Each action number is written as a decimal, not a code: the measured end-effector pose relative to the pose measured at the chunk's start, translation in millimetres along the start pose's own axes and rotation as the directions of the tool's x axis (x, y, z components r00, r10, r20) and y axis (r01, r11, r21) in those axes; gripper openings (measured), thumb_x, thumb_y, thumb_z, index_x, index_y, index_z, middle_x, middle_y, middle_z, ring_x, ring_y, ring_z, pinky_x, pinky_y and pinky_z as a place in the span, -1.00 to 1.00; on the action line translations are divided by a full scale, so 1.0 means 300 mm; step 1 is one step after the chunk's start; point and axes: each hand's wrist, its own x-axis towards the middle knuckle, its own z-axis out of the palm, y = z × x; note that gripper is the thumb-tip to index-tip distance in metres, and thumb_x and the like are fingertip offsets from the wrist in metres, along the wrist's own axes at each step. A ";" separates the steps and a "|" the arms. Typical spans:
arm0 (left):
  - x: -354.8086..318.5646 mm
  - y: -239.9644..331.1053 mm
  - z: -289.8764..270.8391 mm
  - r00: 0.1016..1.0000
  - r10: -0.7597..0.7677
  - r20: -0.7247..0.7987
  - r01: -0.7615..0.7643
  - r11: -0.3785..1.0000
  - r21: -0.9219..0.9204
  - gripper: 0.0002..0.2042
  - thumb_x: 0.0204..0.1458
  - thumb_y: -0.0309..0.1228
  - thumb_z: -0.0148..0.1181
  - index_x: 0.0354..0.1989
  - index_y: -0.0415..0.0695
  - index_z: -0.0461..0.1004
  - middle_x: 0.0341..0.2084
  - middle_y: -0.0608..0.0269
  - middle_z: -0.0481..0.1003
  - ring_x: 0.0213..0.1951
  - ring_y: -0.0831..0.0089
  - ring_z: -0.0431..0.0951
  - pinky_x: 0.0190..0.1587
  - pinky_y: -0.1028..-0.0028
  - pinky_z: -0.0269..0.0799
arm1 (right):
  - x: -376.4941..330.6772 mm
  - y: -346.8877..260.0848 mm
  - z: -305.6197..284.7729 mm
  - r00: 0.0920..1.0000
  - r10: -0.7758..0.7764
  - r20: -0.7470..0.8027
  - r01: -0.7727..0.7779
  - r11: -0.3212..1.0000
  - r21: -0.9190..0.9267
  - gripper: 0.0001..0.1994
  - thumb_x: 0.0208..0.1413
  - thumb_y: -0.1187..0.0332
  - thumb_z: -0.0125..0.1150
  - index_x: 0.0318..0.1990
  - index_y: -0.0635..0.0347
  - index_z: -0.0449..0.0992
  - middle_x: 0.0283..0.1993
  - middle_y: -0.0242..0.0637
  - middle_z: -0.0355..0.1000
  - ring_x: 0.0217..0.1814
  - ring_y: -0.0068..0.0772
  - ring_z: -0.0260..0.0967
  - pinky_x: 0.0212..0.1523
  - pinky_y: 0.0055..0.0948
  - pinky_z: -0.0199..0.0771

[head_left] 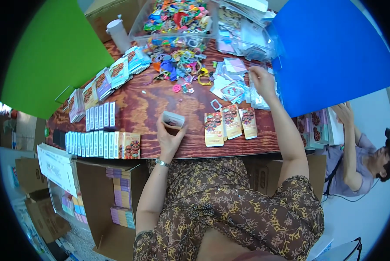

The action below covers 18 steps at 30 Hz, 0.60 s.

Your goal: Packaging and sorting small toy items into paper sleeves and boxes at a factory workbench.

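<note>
My left hand [170, 141] grips a small open-topped carton [173, 118] above the near part of the table, thumb and fingers on its sides. Farther right, my right hand [263, 81] is over a heap of small clear packets and cards [232, 85]; its fingers are bent together, and what they hold is too small to make out. Between the hands lie yellow printed packs, one [213, 129] flat at the left, another [232, 122] overlapping it, and a third [248, 123] at the right. A small pale frame-shaped piece [215, 104] lies just beyond them.
Rows of small cartons [90, 144] stand at the left, with stacks of flat packs [103, 82] behind. A clear bin [173, 32] of colourful trinkets is at the back, loose trinkets [182, 65] before it. Green [51, 52] and blue [334, 52] panels flank the table. Another person [355, 161] works at right.
</note>
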 end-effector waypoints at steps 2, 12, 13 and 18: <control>-0.007 -0.016 -0.005 0.999 0.052 0.004 -0.052 0.998 0.043 -0.13 -0.16 -0.29 0.61 0.30 -0.26 0.19 -0.01 0.01 0.45 0.00 0.23 0.52 0.06 0.30 0.46 | -0.025 0.146 -0.072 0.963 0.265 0.049 -0.262 0.963 -0.059 -0.86 0.19 0.40 0.27 -0.14 0.20 0.62 -0.26 -0.12 0.62 -0.27 -0.18 0.62 -0.26 -0.32 0.57; -0.010 -0.042 0.001 0.997 0.076 0.020 -0.076 0.997 0.013 -0.38 -0.07 -0.48 0.51 0.11 -0.19 0.22 -0.29 0.25 0.49 -0.26 0.48 0.52 -0.12 0.44 0.47 | -0.172 0.311 -0.081 0.736 0.585 0.340 -0.536 0.811 -0.235 -0.83 0.07 0.23 0.33 -0.20 -0.02 0.68 -0.26 -0.19 0.64 -0.18 -0.09 0.60 -0.13 -0.14 0.57; -0.014 -0.050 -0.005 0.997 0.073 0.017 -0.073 0.997 0.028 -0.37 -0.07 -0.49 0.51 0.12 -0.20 0.22 -0.29 0.25 0.49 -0.26 0.48 0.52 -0.12 0.44 0.46 | -0.175 0.296 -0.075 0.758 0.556 0.341 -0.473 0.828 -0.300 -0.83 0.07 0.26 0.33 -0.19 0.03 0.66 -0.30 -0.19 0.63 -0.21 -0.10 0.60 -0.16 -0.16 0.57; -0.015 -0.058 0.001 0.998 0.063 0.023 -0.063 0.997 0.035 -0.36 -0.08 -0.51 0.50 0.14 -0.22 0.22 -0.29 0.25 0.49 -0.26 0.49 0.51 -0.11 0.44 0.46 | -0.158 0.288 -0.072 0.732 0.633 0.251 -0.535 0.762 -0.363 -0.83 0.09 0.30 0.32 -0.17 0.05 0.63 -0.24 -0.19 0.62 -0.18 -0.08 0.59 -0.15 -0.15 0.56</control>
